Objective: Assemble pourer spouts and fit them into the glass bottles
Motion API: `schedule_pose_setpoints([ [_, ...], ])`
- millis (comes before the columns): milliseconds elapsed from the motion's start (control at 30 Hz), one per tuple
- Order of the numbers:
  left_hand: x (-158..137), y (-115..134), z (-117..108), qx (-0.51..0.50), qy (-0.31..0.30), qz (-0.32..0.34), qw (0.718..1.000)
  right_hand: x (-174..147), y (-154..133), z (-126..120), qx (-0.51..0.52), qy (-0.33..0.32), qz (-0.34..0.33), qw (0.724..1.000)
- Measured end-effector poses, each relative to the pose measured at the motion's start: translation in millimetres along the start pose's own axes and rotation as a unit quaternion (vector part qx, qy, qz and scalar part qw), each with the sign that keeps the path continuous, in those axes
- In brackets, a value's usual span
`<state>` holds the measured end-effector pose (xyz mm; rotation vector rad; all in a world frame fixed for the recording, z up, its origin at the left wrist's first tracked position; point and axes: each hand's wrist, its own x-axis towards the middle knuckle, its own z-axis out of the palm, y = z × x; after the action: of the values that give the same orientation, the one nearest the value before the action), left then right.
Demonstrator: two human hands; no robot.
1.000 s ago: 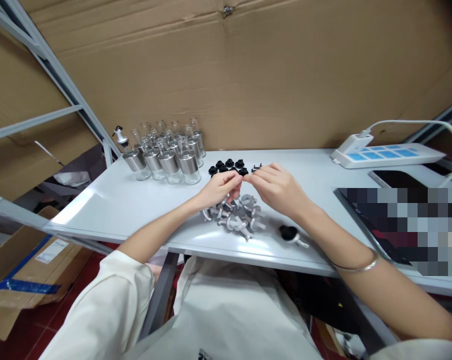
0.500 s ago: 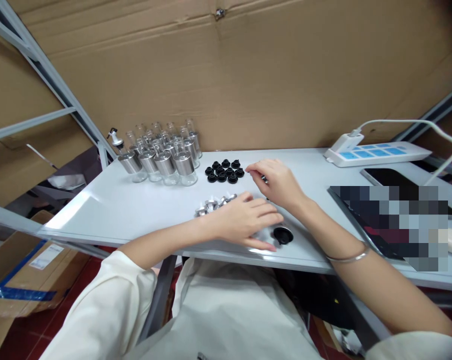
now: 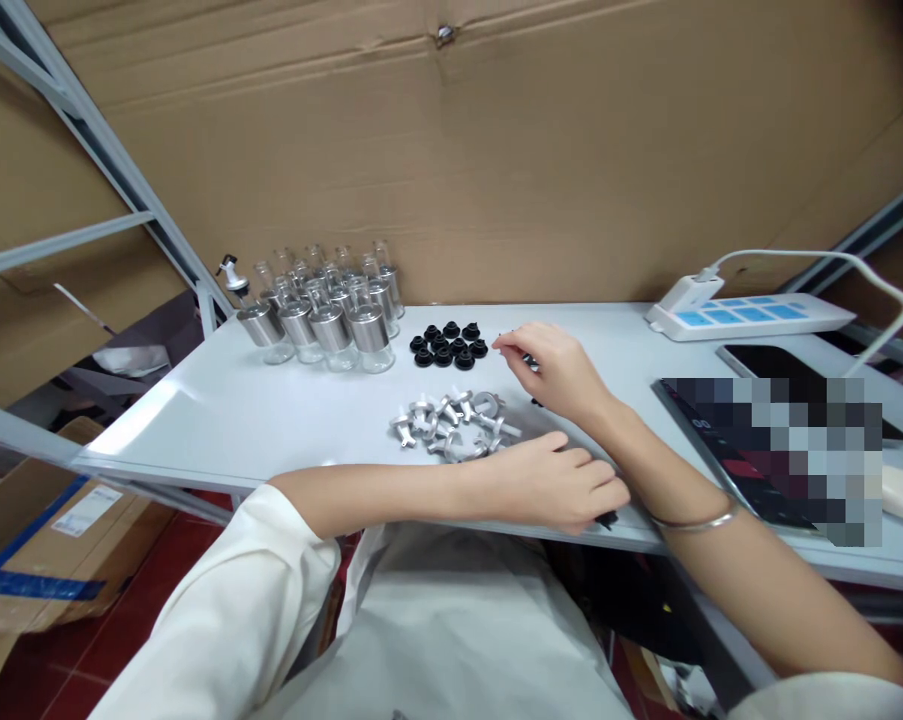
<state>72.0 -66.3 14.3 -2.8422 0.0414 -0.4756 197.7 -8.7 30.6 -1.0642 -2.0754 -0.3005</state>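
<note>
My left hand point(image 3: 571, 485) is low by the table's front edge, fingers curled down over a black-topped piece point(image 3: 607, 519); only a dark bit of it shows under the fingertips. My right hand point(image 3: 556, 365) hovers further back, fingers bent, with a gap between thumb and forefinger. Small dark parts point(image 3: 530, 360) show in that gap, apparently on the table. Left of it sits a cluster of black stoppers point(image 3: 451, 345). Silver pourer fittings with spouts point(image 3: 451, 415) lie in a loose heap just behind my left forearm, which hides part of them.
Several glass bottles with steel sleeves point(image 3: 331, 325) stand at the back left, one topped by a pourer point(image 3: 231, 275). On the right are a power strip point(image 3: 751, 312), a phone point(image 3: 773, 365) and a partly blurred tablet point(image 3: 706, 450). Cardboard point(image 3: 496, 180) lines the back.
My left hand has moved right and toward the front edge, its fingers curling over the black-topped piece. The silver heap is now more exposed. My right hand is almost still.
</note>
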Motion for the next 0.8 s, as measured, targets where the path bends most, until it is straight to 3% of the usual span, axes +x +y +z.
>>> schedule_pose_setpoints([
  [67,-3.5,-7.4,-8.9,-0.014,0.001,0.003,1.0,-0.1,0.6,-0.9,0.002,0.012,0.007,1.0],
  [167,-19.9,-27.4,-22.5,-0.018,0.052,-0.028,0.998,0.1,-0.3,-3.0,0.006,0.052,0.019,0.998],
  [300,-56.4,-61.9,-21.3,-0.055,0.214,-0.141,0.965,0.5,-5.8,-6.5,0.023,0.097,0.004,0.995],
  [400,-77.0,-81.0,-10.1,-0.07,0.267,-0.24,0.931,0.6,-11.6,-8.2,0.046,0.072,-0.027,0.996],
  [600,-80.0,-85.2,-5.3,-0.065,0.253,-0.257,0.93,0.3,-22.4,-8.9,0.061,-0.005,-0.059,0.996],
  [800,-79.3,-84.5,-6.6,-0.096,0.248,-0.24,0.934,0.9,-22.7,-9.4,0.066,-0.009,-0.055,0.996],
])
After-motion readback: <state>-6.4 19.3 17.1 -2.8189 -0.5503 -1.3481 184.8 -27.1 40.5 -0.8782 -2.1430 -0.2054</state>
